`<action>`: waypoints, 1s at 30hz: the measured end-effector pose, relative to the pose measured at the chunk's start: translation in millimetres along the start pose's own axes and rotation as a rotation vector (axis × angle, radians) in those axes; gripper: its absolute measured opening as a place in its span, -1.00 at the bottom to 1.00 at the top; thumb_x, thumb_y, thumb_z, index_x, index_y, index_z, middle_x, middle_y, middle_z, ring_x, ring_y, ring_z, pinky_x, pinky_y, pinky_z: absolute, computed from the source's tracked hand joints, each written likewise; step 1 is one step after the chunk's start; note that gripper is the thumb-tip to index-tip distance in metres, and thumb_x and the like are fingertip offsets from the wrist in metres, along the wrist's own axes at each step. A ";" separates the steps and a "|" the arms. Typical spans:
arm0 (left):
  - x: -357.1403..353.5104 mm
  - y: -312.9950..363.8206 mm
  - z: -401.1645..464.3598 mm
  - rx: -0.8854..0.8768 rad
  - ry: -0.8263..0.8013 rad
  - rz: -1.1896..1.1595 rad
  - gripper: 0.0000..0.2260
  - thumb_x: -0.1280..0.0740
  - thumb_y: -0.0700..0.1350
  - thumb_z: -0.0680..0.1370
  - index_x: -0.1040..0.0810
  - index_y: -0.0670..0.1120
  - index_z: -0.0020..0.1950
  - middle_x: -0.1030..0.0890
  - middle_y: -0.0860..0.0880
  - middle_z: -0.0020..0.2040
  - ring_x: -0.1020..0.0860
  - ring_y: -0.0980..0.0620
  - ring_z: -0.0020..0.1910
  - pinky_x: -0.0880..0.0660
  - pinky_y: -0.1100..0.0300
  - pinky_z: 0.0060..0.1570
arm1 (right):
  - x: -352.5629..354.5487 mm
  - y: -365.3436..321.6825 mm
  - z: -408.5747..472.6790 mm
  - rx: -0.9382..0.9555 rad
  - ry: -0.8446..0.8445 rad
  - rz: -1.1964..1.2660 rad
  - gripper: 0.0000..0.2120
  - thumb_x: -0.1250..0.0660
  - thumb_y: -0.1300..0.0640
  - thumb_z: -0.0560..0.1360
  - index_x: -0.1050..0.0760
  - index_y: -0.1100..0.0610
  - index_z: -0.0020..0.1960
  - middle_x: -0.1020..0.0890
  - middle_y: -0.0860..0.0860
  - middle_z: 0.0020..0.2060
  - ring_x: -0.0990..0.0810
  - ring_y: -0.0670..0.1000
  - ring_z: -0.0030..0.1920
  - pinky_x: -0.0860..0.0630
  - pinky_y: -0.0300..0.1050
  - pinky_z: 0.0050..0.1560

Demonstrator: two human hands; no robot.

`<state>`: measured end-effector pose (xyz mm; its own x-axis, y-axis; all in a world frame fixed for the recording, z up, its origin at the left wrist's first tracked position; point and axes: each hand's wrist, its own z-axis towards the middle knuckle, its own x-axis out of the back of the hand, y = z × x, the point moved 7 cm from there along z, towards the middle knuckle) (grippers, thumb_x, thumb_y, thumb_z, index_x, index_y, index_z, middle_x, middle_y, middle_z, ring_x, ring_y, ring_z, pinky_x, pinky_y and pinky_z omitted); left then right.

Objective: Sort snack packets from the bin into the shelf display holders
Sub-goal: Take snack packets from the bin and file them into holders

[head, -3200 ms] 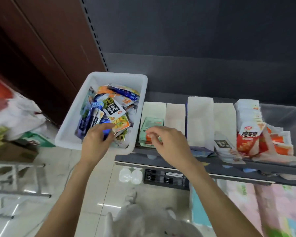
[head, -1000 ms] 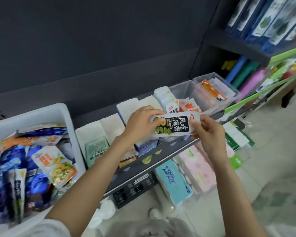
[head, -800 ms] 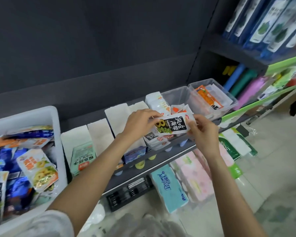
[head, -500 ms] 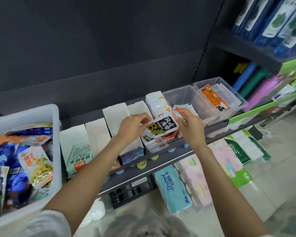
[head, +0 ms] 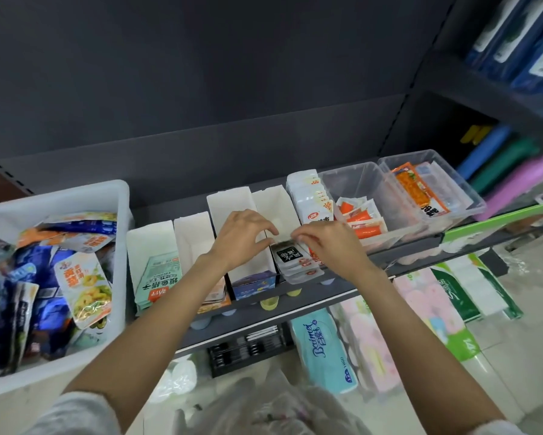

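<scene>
Pinching at the top edge of a white snack packet [head: 287, 253] with a black label, the left hand [head: 240, 238] and the right hand [head: 328, 243] are seen close together above the shelf [head: 295, 298]. The fingers of both hands are curled, with thumb and fingertips drawn narrow at the packet's upper corners; whether the left fingertips actually touch it cannot be told. The packet is stood at the front of a white holder [head: 274, 202], on top of a small stack of similar packets. Just left of it a second white holder [head: 229, 202] is partly covered by the left hand, with a blue packet [head: 254, 283] at its front. Further left, two more white holders are set side by side, one of them holding green packets [head: 158, 277]. To the right, a row of white packets with red print [head: 312, 199] is stood upright, beside a clear tub [head: 354, 183] with orange sachets and a second clear tub [head: 433, 189] with orange packs. At the far left, the white bin [head: 63, 199] is filled with mixed snack packets. Below the shelf, tissue packs [head: 321, 346] are stacked on the floor.
</scene>
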<state>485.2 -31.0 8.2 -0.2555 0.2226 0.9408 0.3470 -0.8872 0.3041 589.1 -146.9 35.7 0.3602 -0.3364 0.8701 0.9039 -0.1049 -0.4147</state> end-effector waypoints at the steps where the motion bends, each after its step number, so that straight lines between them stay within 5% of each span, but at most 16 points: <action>1: -1.6 0.4 -2.2 -0.013 -0.013 0.004 -0.83 -0.33 0.00 0.54 -0.61 0.04 0.10 -0.62 0.02 0.07 -0.46 -0.02 0.21 -0.23 0.08 0.24 | -6.9 -1.2 -1.9 0.008 -0.052 -0.027 -0.85 -0.32 0.13 0.54 -0.65 0.04 0.05 -0.70 -0.06 -0.07 -0.65 -0.05 -0.09 -0.52 -0.11 0.01; 5: -11.0 1.9 -12.3 -0.036 -0.119 0.058 -0.78 -0.23 0.00 0.59 -0.57 0.05 0.19 -0.54 0.05 0.25 -0.30 0.05 0.40 -0.03 0.03 0.44 | -35.3 0.3 -13.2 0.006 -0.230 -0.063 -0.81 -0.33 0.18 0.52 -0.64 0.05 0.09 -0.69 -0.03 -0.01 -0.65 0.00 -0.06 -0.55 -0.07 0.02; 7: -7.7 3.8 -18.6 -0.050 -0.123 0.033 -0.77 -0.22 -0.03 0.60 -0.55 0.04 0.22 -0.54 0.05 0.26 -0.32 0.04 0.39 -0.09 0.05 0.43 | -41.6 2.5 -18.5 -0.016 -0.271 -0.037 -0.79 -0.32 0.20 0.52 -0.62 0.07 0.12 -0.68 -0.02 0.04 -0.64 0.00 -0.01 -0.54 -0.05 0.07; 13: 68.0 -12.6 -78.2 0.101 0.372 -0.164 -0.79 -0.22 -0.01 0.56 -0.61 -0.03 0.03 -0.65 0.07 -0.05 -0.56 0.09 -0.04 -0.40 0.25 -0.02 | 13.2 -35.1 -3.1 -0.127 0.166 0.257 -0.78 -0.28 0.24 0.55 -0.58 0.11 0.16 -0.68 -0.04 0.00 -0.61 -0.15 -0.06 -0.56 -0.21 0.00; 18: 116.9 -78.3 -179.5 0.371 0.607 -0.225 -0.81 -0.22 -0.05 0.55 -0.58 -0.09 -0.01 -0.59 0.12 -0.13 -0.51 0.22 -0.18 -0.43 0.35 -0.20 | -15.0 -150.3 33.8 0.020 0.005 0.452 -0.80 -0.26 0.16 0.57 -0.57 0.04 0.15 -0.65 -0.17 -0.05 -0.59 -0.22 -0.04 -0.49 -0.38 -0.01; 25: 113.1 -218.6 -305.3 0.958 0.380 -0.216 -0.73 -0.38 -0.09 0.51 -0.54 -0.11 0.19 -0.63 -0.06 0.06 -0.57 -0.06 0.04 -0.36 0.22 -0.10 | -142.4 -292.1 73.6 0.211 -0.332 0.275 -0.73 -0.24 0.17 0.56 -0.53 0.09 0.23 -0.62 0.03 0.12 -0.58 0.04 0.07 -0.53 -0.01 0.04; 30: 96.3 -252.7 -308.0 0.928 0.172 -0.151 -0.57 -0.34 0.01 0.52 -0.41 -0.12 0.33 -0.54 -0.13 0.20 -0.53 -0.13 0.11 -0.43 0.09 0.02 | -242.2 -317.0 96.6 0.054 -0.566 -0.114 -0.47 -0.23 -0.01 0.58 -0.18 0.17 0.46 -0.28 0.23 0.37 -0.33 0.22 0.32 -0.42 0.09 0.21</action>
<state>94.9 90.2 -24.1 -0.4593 0.1807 0.8697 0.8581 -0.1630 0.4870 237.7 58.3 -17.9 0.3139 0.2289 0.9214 0.9493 -0.0586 -0.3089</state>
